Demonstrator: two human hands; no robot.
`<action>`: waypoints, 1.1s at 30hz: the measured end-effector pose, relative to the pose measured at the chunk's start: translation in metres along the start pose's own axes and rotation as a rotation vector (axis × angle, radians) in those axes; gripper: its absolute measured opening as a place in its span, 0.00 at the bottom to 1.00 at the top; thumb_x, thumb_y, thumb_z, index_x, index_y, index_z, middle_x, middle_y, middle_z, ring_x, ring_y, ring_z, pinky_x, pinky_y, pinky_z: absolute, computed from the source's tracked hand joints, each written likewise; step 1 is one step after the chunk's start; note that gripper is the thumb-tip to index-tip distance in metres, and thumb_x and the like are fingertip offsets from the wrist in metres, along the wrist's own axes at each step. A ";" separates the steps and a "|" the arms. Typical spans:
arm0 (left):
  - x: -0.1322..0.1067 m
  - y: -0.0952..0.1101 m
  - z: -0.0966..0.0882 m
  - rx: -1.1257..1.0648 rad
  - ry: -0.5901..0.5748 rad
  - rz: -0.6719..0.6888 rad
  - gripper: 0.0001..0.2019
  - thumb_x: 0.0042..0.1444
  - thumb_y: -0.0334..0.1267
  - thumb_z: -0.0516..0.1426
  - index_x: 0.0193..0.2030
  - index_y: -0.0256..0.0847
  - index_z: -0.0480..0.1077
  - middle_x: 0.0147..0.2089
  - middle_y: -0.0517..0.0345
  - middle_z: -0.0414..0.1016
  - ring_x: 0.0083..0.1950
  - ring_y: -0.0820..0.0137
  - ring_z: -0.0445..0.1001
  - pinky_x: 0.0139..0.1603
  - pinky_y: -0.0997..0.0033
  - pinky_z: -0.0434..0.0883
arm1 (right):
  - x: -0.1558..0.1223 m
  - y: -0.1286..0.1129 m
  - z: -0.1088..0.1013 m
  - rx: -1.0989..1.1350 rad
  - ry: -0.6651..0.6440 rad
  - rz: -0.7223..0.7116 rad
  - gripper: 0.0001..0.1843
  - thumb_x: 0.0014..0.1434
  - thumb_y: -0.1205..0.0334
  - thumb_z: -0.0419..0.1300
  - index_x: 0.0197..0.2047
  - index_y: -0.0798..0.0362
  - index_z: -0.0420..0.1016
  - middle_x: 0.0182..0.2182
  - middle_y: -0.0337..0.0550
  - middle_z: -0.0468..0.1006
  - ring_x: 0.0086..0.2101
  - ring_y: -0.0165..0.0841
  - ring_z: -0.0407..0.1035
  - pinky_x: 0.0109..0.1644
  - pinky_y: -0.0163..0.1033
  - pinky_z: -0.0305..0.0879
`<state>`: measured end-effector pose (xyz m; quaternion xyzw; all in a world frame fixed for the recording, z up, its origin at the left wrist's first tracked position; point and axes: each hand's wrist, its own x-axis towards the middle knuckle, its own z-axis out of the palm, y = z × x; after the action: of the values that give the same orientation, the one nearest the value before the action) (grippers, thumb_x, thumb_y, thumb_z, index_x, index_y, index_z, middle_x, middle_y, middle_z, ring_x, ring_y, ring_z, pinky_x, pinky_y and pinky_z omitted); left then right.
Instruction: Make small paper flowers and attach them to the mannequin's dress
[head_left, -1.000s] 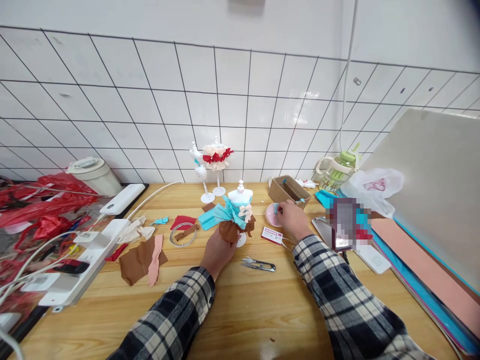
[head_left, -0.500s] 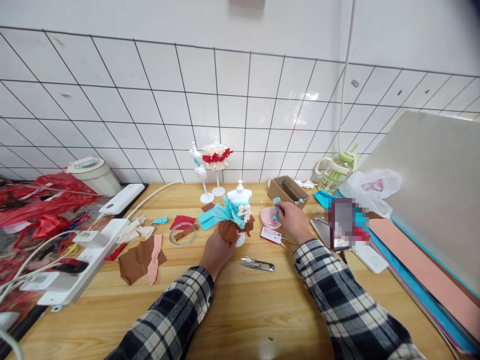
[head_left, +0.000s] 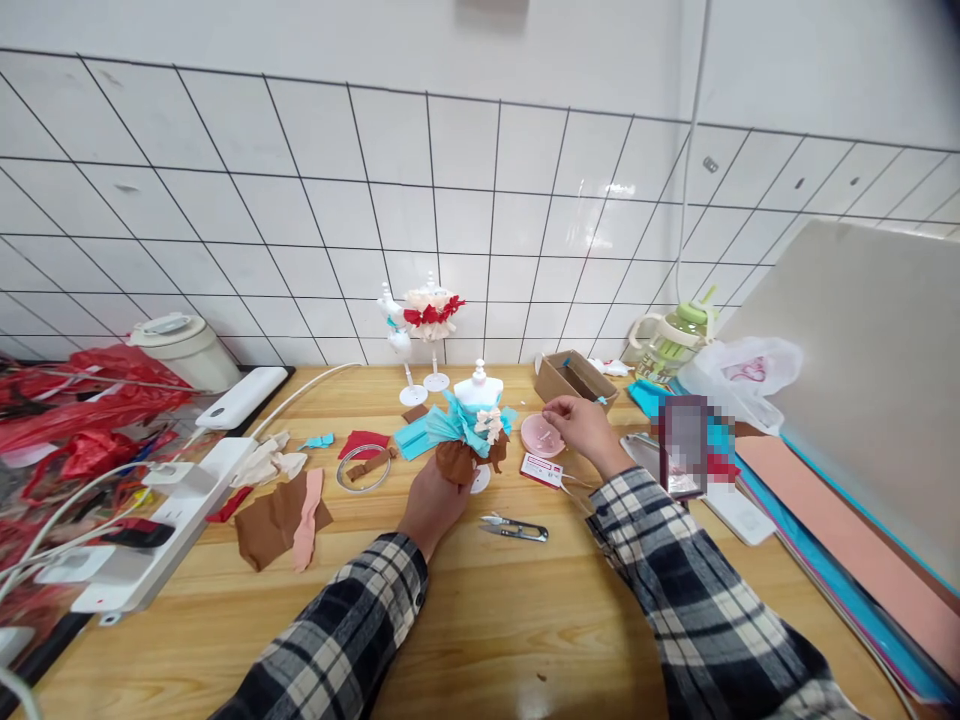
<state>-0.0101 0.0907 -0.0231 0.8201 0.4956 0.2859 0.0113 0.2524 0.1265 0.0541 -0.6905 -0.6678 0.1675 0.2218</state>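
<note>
A small white dress-form mannequin [head_left: 480, 385] stands upright in front of me, wearing a blue crepe paper ruffle [head_left: 459, 425], a cream ruffle [head_left: 489, 425] and a brown crepe paper skirt [head_left: 455, 462]. My left hand [head_left: 437, 508] is closed on the brown skirt from below; its fingertips are partly hidden by the paper. Over the pink dish [head_left: 541, 450], which holds small pale bits, my right hand [head_left: 587, 428] makes a pinch. Whatever is between those fingertips is too small to name. Thread snips [head_left: 514, 528] lie on the table between my arms.
Behind stand two more dressed mini mannequins [head_left: 433, 318]. To the right are a cardboard box [head_left: 576, 378], a card [head_left: 541, 470], a phone [head_left: 682, 445] and paper sheets [head_left: 847, 520]. Leftward lie paper scraps [head_left: 274, 520], a wire coil [head_left: 364, 487] and a power strip [head_left: 169, 530].
The blue scrap that was in my right hand is gone from it, and blue paper now shows at the mannequin's right side. My right hand is still by the dish, in a changed pinch.
</note>
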 end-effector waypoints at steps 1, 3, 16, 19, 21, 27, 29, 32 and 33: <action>0.000 0.000 0.000 -0.003 0.000 0.003 0.16 0.59 0.37 0.55 0.54 0.44 0.66 0.52 0.50 0.72 0.54 0.59 0.69 0.52 0.63 0.70 | 0.000 0.002 -0.002 -0.051 -0.012 0.005 0.11 0.59 0.59 0.56 0.40 0.52 0.79 0.36 0.45 0.80 0.35 0.34 0.73 0.38 0.36 0.64; 0.000 0.000 0.000 -0.007 0.002 -0.001 0.16 0.59 0.37 0.55 0.54 0.43 0.66 0.52 0.50 0.72 0.54 0.59 0.70 0.51 0.62 0.70 | -0.002 0.004 -0.001 -0.149 -0.050 0.014 0.09 0.55 0.63 0.59 0.36 0.53 0.80 0.37 0.48 0.80 0.39 0.37 0.72 0.40 0.37 0.63; -0.002 0.001 -0.001 -0.008 0.003 -0.032 0.16 0.60 0.37 0.54 0.55 0.45 0.67 0.50 0.51 0.73 0.52 0.61 0.71 0.48 0.66 0.70 | 0.007 -0.007 0.029 -0.459 -0.199 0.049 0.10 0.56 0.64 0.58 0.38 0.55 0.79 0.38 0.55 0.79 0.41 0.40 0.74 0.42 0.38 0.63; -0.002 0.000 0.000 -0.009 -0.002 -0.038 0.16 0.60 0.38 0.53 0.55 0.44 0.67 0.49 0.51 0.73 0.51 0.61 0.72 0.47 0.66 0.70 | 0.008 -0.006 0.031 -0.474 -0.206 0.052 0.10 0.56 0.64 0.57 0.38 0.54 0.79 0.39 0.54 0.79 0.42 0.40 0.74 0.43 0.39 0.64; -0.002 0.000 0.000 -0.010 -0.005 -0.038 0.15 0.60 0.38 0.53 0.55 0.44 0.66 0.50 0.51 0.73 0.52 0.61 0.71 0.48 0.65 0.70 | 0.007 -0.005 0.033 -0.471 -0.198 0.048 0.10 0.56 0.65 0.56 0.39 0.54 0.78 0.38 0.53 0.79 0.41 0.40 0.74 0.43 0.38 0.64; -0.003 -0.001 0.002 -0.008 -0.013 -0.028 0.16 0.61 0.38 0.52 0.55 0.42 0.66 0.51 0.50 0.72 0.53 0.62 0.71 0.49 0.66 0.70 | 0.005 -0.002 0.037 -0.399 -0.140 0.042 0.11 0.55 0.67 0.56 0.40 0.55 0.77 0.38 0.52 0.79 0.40 0.39 0.74 0.42 0.38 0.63; -0.003 -0.001 0.002 -0.005 -0.013 -0.024 0.15 0.61 0.39 0.52 0.54 0.42 0.66 0.51 0.49 0.72 0.54 0.61 0.70 0.49 0.65 0.70 | 0.004 0.000 0.036 -0.341 -0.119 0.040 0.10 0.54 0.66 0.57 0.38 0.54 0.78 0.38 0.51 0.79 0.40 0.39 0.73 0.42 0.38 0.63; -0.002 -0.001 0.003 0.003 -0.012 -0.026 0.15 0.61 0.39 0.52 0.53 0.41 0.67 0.49 0.48 0.73 0.53 0.60 0.71 0.48 0.64 0.70 | 0.002 0.003 0.034 -0.211 -0.060 0.035 0.10 0.55 0.64 0.57 0.37 0.50 0.80 0.40 0.49 0.79 0.41 0.39 0.72 0.42 0.38 0.62; -0.002 -0.001 0.003 0.005 -0.013 -0.025 0.14 0.61 0.39 0.52 0.53 0.41 0.67 0.49 0.49 0.73 0.53 0.60 0.71 0.48 0.64 0.70 | 0.002 0.004 0.033 -0.158 -0.033 0.038 0.10 0.55 0.63 0.57 0.37 0.50 0.80 0.41 0.48 0.79 0.42 0.39 0.72 0.42 0.38 0.62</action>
<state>-0.0104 0.0902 -0.0270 0.8156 0.5066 0.2791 0.0162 0.2384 0.1311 0.0239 -0.7155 -0.6693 0.1300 0.1525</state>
